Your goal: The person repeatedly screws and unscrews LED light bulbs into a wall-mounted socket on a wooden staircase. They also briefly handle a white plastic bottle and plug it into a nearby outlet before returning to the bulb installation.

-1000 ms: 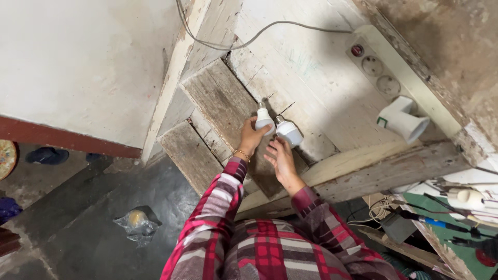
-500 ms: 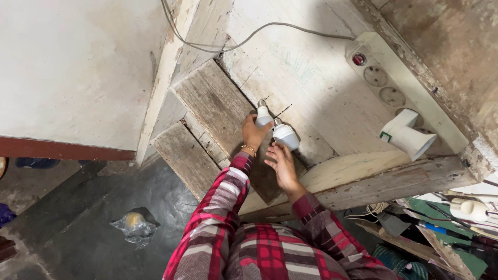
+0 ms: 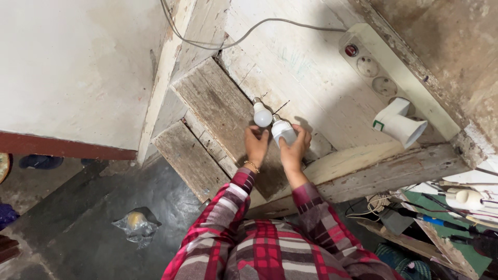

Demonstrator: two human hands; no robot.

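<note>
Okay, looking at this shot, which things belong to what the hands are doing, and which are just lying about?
In hand:
- left hand, by the round white bulb
- right hand, holding the second white bulb

Lying about:
- white power strip with a white plug-in fitting
- grey cable
- crumpled plastic bag on the floor
- tools at the right edge

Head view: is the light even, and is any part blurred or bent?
Head view: light is soft and fairly even, brightest on the white wall; the two bulbs and both hands, left hand and right hand, are sharp; straight boards bow near the edges, wide-lens distortion.
</note>
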